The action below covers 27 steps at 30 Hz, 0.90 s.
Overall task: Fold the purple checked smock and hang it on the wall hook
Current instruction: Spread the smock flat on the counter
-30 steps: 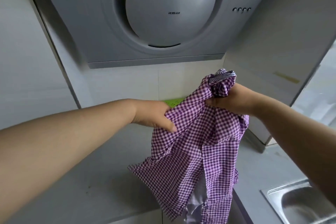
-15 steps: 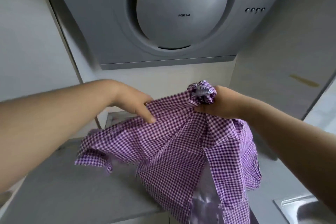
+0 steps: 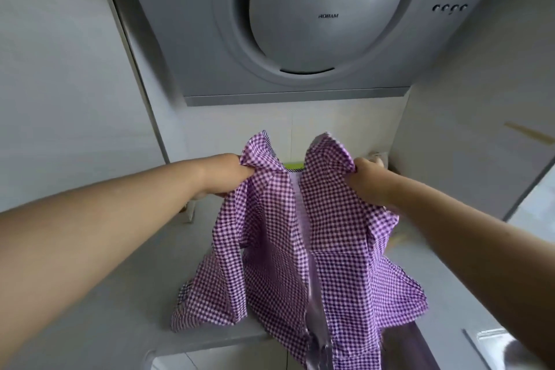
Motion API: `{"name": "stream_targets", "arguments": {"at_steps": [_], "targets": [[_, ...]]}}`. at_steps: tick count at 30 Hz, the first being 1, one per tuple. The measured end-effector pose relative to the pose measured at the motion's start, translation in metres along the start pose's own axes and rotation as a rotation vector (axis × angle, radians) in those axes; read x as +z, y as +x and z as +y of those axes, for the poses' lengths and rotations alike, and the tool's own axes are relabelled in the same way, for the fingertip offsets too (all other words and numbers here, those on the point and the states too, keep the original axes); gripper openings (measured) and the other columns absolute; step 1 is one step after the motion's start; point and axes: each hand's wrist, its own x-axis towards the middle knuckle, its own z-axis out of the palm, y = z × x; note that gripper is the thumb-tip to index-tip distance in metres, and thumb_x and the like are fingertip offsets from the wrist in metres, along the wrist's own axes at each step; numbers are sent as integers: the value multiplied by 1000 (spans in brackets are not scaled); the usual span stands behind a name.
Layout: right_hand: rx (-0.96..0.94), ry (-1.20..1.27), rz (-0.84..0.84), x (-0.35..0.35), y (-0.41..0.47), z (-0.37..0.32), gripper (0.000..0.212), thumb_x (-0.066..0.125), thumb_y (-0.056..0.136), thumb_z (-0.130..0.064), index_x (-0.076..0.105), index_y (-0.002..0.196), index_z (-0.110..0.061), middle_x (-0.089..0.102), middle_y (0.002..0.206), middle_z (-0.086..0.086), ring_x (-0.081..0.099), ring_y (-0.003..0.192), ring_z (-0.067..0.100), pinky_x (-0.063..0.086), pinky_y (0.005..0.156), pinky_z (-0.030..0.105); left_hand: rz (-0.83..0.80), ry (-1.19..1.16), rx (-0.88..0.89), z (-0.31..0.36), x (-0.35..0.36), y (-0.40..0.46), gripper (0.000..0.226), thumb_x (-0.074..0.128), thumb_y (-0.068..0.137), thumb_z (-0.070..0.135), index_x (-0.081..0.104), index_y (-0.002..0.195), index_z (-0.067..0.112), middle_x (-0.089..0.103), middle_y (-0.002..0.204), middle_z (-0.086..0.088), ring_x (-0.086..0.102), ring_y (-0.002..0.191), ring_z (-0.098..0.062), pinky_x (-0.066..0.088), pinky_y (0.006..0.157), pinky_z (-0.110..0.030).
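The purple checked smock (image 3: 279, 252) hangs in front of me, held up by its two top corners, with a lighter lining strip running down its middle. My left hand (image 3: 225, 179) grips the left top corner. My right hand (image 3: 368, 183) grips the right top corner. The lower part of the smock drapes over the grey counter (image 3: 114, 294) and its front edge. A small green object (image 3: 294, 164) shows on the wall between the two held corners. I cannot tell whether it is the hook.
A grey range hood (image 3: 300, 39) hangs above, straight ahead. White wall panels stand to the left and right. The corner of a steel sink (image 3: 492, 345) shows at the lower right.
My hands have moved apart, each to one top corner, and the bunched smock is spread open and hanging flat. The view has tilted slightly.
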Motion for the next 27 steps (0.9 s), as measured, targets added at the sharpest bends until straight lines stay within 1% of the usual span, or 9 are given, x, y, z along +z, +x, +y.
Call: {"name": "stream_targets", "arguments": {"at_steps": [3,9,11,14,17,18,23,25,27], "targets": [[3,39,11,8,-13,2,39,38,109,-33,58,137,-15,64,128,13,56,106,29,44,93,34,27,57,-8,-8,-3,-2,25,57,106,37,74,109,19,77,110,-1,73,104,-22,56,95,-35],[-48,140,173,16,-38,-9,24,54,103,-34,67,93,-16,69,88,4,63,76,20,45,60,26,56,14,44,-8,-3,-16,24,59,105,27,74,102,9,77,102,-7,73,93,-22,59,80,-28],[-95,122,149,17,-51,-20,24,54,104,-31,64,88,-16,69,84,5,64,76,22,51,65,30,29,18,104,-4,3,-23,24,55,106,26,72,100,9,77,101,-6,73,91,-21,58,80,-28],[-184,58,97,25,-71,-41,24,53,104,-30,68,92,-15,72,90,5,67,85,26,56,80,40,-72,-12,282,1,16,-31,23,64,104,35,69,119,19,79,112,0,74,107,-20,57,101,-41],[-271,52,90,28,-90,-58,21,54,102,-29,71,103,-17,74,98,3,67,90,23,54,84,41,-203,-44,335,9,28,-48,81,84,91,29,38,157,34,66,137,12,62,124,-8,47,111,-31],[-302,57,79,28,-94,-61,20,54,102,-28,71,104,-19,74,98,1,67,89,21,54,84,41,-217,-15,359,10,31,-51,83,85,90,27,39,158,36,64,139,14,61,125,-6,47,110,-28],[-338,48,59,31,-117,-53,20,48,105,-32,63,97,-22,69,91,-3,64,85,20,53,82,39,-95,158,416,24,43,-67,17,73,99,35,73,114,29,77,111,10,70,107,-8,54,100,-32],[-296,-2,53,36,-128,-38,30,43,107,-42,63,99,-21,70,94,0,64,89,23,52,83,38,-61,271,362,23,47,-74,15,77,93,35,70,103,26,77,102,6,72,100,-14,57,93,-36],[-263,-96,12,45,-143,-17,39,37,107,-50,64,109,-22,72,102,2,66,94,25,53,86,39,-87,378,248,15,58,-85,40,80,76,43,67,109,25,78,100,4,75,96,-18,61,90,-43]]}}
